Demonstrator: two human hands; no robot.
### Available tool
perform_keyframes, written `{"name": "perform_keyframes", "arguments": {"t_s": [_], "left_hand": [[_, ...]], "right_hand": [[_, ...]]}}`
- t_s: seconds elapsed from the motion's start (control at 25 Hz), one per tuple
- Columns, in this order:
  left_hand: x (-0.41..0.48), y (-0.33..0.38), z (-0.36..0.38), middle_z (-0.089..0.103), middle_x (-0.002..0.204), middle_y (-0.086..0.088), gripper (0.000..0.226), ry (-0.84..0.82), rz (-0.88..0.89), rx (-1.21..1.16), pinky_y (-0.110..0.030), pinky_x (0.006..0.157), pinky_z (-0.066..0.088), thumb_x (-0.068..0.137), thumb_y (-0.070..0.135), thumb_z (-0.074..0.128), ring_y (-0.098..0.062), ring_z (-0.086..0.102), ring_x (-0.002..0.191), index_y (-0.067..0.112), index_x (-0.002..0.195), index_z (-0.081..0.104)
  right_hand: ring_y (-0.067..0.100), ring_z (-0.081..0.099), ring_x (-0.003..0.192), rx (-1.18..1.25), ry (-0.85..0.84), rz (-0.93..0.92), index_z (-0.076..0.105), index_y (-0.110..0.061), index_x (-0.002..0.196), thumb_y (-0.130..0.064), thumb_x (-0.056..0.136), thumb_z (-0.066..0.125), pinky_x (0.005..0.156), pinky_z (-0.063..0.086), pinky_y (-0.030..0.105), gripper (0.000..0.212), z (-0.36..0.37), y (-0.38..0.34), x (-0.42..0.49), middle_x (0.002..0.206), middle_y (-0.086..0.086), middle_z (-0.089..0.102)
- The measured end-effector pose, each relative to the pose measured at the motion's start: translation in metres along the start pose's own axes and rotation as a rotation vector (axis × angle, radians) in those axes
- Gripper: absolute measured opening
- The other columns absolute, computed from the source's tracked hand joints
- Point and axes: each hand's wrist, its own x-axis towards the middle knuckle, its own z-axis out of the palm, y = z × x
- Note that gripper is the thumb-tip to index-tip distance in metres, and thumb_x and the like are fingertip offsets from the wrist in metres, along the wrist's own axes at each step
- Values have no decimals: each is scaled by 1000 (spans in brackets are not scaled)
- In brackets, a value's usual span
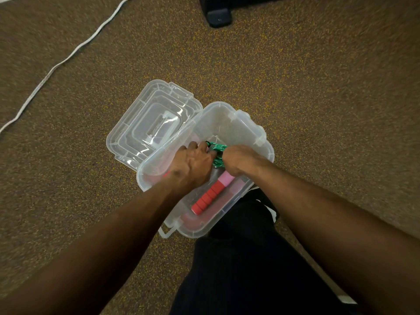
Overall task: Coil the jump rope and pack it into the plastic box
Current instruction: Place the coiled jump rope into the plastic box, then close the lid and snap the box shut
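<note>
Our left hand (193, 163) and right hand (238, 160) clutch the green rope coil (218, 153); we should tuck it low in the plastic box (227, 123).

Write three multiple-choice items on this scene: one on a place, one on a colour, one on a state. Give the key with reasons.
1. Where does the red and pink handle lie?
A. on a shelf
B. inside the plastic box
C. on a chair

2. What colour is the rope showing between the left hand and the right hand?
A. green
B. yellow
C. blue

3. How does the lid stand?
A. latched shut
B. swung open beside the box
C. stood on edge against a wall

Key:
1 B: the handle rests on the box's floor, within its clear walls.
2 A: the patterned rope is plainly green.
3 B: the lid lies flat, inner side up, along the box's far-left edge.
</note>
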Motion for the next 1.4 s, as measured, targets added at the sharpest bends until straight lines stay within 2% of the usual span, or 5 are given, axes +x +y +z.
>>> {"name": "perform_keyframes", "arguments": {"t_s": [0.32,0.8,1.04,1.24,1.4], "left_hand": [[1,4,-10,59,119,-8,41,-22,-52,-92,-41,78,51,94,45,45,-28,59,99,22,123,60],[-5,-45,-109,73,105,6,27,356,-228,-471,-35,75,51,87,44,59,-24,67,98,30,109,64],[11,-78,-92,74,104,11,39,-3,-202,-444,-36,85,51,82,51,68,-23,64,108,32,115,61],[25,-74,-89,74,104,7,30,107,-173,-401,-37,82,52,83,38,57,-27,64,107,31,112,63],[29,-77,-92,74,102,8,29,116,-183,-433,-41,83,53,84,40,57,-27,64,105,31,112,62]], "right_hand": [[33,63,102,-11,-43,-13,65,-2,117,-11,94,57,79,47,34,25,1,-1,6,116,15,66],[14,63,85,430,415,-270,68,-28,112,-27,92,63,75,47,27,20,-58,28,-26,97,-8,68],[17,62,81,244,500,-276,58,-35,91,-26,84,73,66,42,30,19,-76,45,5,85,-14,60],[18,49,71,66,618,-208,48,-28,91,-13,85,65,53,26,28,24,-75,51,22,89,-7,47],[22,57,79,193,578,-220,52,-29,87,-21,80,71,63,38,31,22,-91,61,31,87,-7,52]]}}
